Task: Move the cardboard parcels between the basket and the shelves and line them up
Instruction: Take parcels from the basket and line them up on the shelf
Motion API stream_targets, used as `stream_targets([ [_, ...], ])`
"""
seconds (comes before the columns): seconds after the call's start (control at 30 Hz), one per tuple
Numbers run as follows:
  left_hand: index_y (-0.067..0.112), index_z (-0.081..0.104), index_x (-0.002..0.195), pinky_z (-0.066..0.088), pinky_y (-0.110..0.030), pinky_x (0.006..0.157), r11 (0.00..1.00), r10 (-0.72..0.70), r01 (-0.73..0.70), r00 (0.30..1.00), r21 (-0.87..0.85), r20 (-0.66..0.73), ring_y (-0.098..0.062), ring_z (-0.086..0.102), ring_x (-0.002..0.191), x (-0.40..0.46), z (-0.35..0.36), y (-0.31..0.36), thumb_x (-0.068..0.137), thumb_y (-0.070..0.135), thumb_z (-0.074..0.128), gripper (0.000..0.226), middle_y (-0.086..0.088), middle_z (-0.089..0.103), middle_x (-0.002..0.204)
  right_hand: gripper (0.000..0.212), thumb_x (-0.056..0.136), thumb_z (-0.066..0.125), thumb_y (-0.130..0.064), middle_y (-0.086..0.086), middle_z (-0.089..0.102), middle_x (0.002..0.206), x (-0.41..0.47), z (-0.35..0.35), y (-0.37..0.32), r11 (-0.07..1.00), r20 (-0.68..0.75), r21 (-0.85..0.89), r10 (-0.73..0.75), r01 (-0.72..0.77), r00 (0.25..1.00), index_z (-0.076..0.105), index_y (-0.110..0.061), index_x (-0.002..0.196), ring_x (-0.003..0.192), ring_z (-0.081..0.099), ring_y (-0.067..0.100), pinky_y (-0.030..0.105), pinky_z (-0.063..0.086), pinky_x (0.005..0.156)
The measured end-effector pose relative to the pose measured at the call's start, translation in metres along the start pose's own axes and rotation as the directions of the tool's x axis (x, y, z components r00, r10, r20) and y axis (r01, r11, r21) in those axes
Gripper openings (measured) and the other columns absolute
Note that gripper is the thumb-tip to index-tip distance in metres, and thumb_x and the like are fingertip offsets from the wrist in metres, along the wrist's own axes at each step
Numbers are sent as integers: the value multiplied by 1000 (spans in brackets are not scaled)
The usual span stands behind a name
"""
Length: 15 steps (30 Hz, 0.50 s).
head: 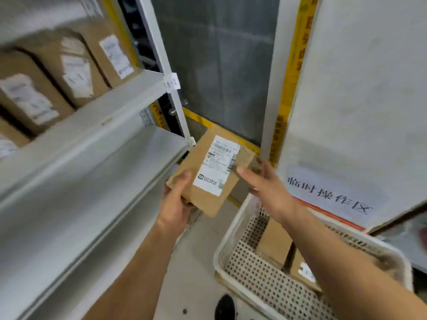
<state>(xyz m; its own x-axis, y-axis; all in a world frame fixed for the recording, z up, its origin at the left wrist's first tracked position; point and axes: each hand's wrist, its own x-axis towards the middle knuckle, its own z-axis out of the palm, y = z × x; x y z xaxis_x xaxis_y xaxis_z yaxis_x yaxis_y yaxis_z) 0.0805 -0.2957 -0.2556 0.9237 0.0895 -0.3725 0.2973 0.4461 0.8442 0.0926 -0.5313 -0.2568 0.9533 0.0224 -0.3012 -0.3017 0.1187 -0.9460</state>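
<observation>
A flat cardboard parcel (pixel 203 195) with a white shipping label is held in the air between the shelf unit and the basket. My left hand (pixel 176 202) grips its lower left corner, thumb on top. My right hand (pixel 265 183) holds its right edge, thumb lying across the label's corner. The white perforated basket (pixel 233 239) stands on the floor at lower right with two more cardboard parcels (pixel 273 244) inside. Three labelled parcels (pixel 76 65) stand side by side on the upper shelf at the left.
The grey metal shelf (pixel 97 181) below the filled one runs along the left, its white upright post (pixel 171 93) just behind the held parcel. A white board with printed characters (pixel 330 192) leans behind the basket. A dark shoe tip (pixel 225 307) shows at the bottom.
</observation>
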Motion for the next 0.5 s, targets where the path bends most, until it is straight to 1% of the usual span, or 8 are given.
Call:
stream_targets([
  [0.03,19,54,144,62,-41,73,998,29,-31,998,-53,-47,-28,75,109,-8,-7,5,83,42,79,69,-10,73,129,112,69,93,-57,-5,56,148,-3,22,1,999,77,45,20,-23,997,31,-34,160,133,58,19,46,47,109],
  [0.1,19,51,142,63,-51,77,990,106,-117,986,-81,-131,-29,76,105,-24,-21,18,80,40,80,71,-13,72,129,94,70,91,-39,-3,70,135,-9,63,-5,989,206,141,22,-52,978,43,-30,150,126,67,24,48,52,101],
  [0.17,18,52,133,60,-60,91,981,169,-184,964,-58,-204,-30,74,108,-39,-39,35,77,39,82,67,-13,71,127,76,74,87,-28,0,76,127,-12,96,-14,979,285,198,-13,-46,958,52,-30,141,122,70,30,50,55,96],
  [0.2,16,53,129,58,-59,97,978,192,-205,956,-35,-222,-30,71,112,-47,-52,44,76,39,82,64,-12,70,126,75,76,87,-25,2,75,129,-12,110,-19,977,320,210,-31,-39,947,53,-28,143,123,69,32,49,54,94],
  [0.3,16,60,125,51,-54,108,948,306,-272,926,167,-223,-31,63,126,-64,-93,74,72,53,84,69,-6,70,125,82,80,91,-24,3,72,136,-9,144,-32,981,372,195,-82,9,925,50,-28,151,129,65,33,53,51,103],
  [0.37,27,63,133,50,-48,110,887,391,-318,903,335,-179,-24,61,129,-76,-122,98,70,63,84,76,3,70,132,79,79,91,-25,2,74,132,-12,172,-44,987,401,149,-112,56,909,53,-31,148,126,67,31,54,52,102],
  [0.47,42,57,142,54,-29,95,809,471,-389,878,440,-89,-12,66,121,-96,-159,137,87,50,80,60,13,71,131,75,77,86,-27,0,75,128,-21,223,-57,990,448,102,-134,98,884,55,-34,145,125,68,28,53,53,101],
  [0.5,45,57,142,55,-30,94,788,493,-409,867,459,-74,-11,68,118,-103,-172,150,90,45,79,57,13,73,127,74,79,85,-26,0,75,129,-25,242,-61,990,469,98,-138,104,873,55,-34,145,125,68,28,55,52,105],
])
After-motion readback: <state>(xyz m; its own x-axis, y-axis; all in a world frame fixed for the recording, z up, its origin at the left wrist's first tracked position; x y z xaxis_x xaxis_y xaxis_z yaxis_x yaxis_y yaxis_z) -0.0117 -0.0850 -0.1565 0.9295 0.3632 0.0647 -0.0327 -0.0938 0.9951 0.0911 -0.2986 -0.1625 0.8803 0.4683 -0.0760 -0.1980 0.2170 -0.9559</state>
